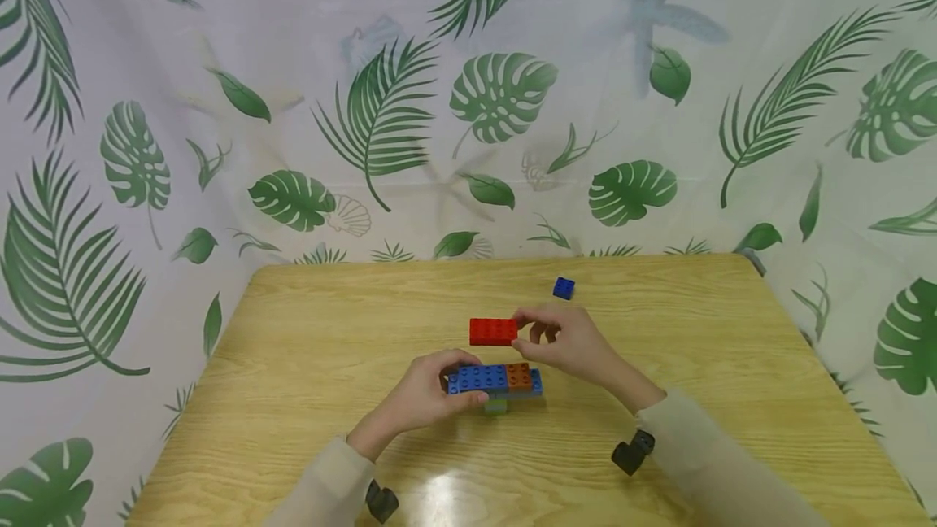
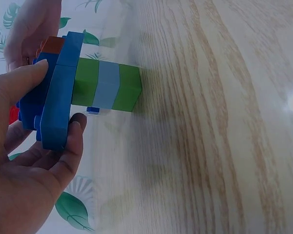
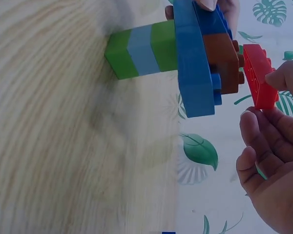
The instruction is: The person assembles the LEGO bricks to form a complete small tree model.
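A toy brick build stands on the table, with a column of green and light blue bricks (image 3: pixel 144 48) under a wide blue layer (image 2: pixel 61 97). On top of that layer sit a long blue brick (image 1: pixel 479 378) and an orange-brown brick (image 1: pixel 518 376), studs up. My left hand (image 1: pixel 432 389) grips the build's left end, thumb in front and fingers behind. Just above the build, apart from it, my right hand (image 1: pixel 564 340) pinches a red brick (image 1: pixel 493 332) by its right end. In the right wrist view the red brick (image 3: pixel 260 78) hovers close to the orange-brown brick's studs.
A small dark blue brick (image 1: pixel 564 288) lies near the back of the wooden table (image 1: pixel 329 307), beyond my right hand. A white cloth with green leaf prints (image 1: pixel 549 177) hangs behind the table and along its sides.
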The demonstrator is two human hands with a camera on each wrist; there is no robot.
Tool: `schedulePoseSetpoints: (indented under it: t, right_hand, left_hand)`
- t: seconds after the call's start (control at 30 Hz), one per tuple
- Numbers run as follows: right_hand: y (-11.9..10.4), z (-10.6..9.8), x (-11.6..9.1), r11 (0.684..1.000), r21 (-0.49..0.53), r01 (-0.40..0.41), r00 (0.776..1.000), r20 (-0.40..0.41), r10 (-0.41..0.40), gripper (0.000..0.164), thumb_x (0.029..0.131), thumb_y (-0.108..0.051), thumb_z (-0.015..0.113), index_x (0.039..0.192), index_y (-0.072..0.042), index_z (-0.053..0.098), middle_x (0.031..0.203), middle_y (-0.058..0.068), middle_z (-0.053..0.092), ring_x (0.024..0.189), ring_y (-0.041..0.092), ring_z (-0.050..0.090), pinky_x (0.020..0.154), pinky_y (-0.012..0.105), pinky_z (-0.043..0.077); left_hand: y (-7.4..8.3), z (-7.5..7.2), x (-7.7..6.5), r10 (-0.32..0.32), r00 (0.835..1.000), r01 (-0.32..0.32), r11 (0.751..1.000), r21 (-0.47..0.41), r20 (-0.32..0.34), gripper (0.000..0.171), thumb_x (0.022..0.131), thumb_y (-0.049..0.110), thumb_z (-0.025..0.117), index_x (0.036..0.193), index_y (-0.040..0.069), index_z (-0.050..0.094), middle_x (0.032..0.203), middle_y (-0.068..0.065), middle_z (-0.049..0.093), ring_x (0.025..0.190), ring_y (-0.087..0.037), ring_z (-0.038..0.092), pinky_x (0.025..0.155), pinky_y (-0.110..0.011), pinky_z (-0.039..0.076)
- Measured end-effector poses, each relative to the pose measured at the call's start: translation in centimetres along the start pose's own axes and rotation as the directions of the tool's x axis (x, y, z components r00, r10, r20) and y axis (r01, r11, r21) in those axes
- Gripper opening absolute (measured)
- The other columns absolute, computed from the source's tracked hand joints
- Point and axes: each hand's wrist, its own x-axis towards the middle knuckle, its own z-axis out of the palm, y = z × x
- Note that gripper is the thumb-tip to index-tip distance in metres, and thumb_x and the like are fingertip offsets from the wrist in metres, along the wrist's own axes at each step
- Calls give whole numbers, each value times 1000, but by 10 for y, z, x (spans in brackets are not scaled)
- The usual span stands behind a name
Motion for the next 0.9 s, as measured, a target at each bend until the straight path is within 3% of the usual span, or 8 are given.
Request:
schedulePoseSetpoints:
  t: [0.2,0.6,0.9]
  right_hand:
    - [-3,4,-11,999,1,33,999,20,-33,23,91,-18,82,114,-18,78,101,2,76,77,9,61,65,26,47]
    - [-3,10,-28,998,-14,67,996,51,-67,25,90,-18,83,114,-18,78,100,-7,75,85,26,64,70,31,49]
    - [-2,10,-34,995,-47,93,994,69,-89,27,90,-19,83,116,-19,77,100,-9,74,84,19,64,69,35,52]
  left_hand:
    - [2,-1,1,6,1000,-6,1000,5,-1,42,93,30,83,128,12,69,115,-2,74,89,-10,65,73,-25,54]
    - [3,-1,-1,15,1000,-15,1000,4,-6,39,92,28,84,124,11,70,110,-2,73,82,-8,62,68,-24,53]
    - [2,1,0,18,1000,-18,1000,-2,-12,39,91,27,85,124,10,71,109,-3,74,81,-8,63,69,-24,53]
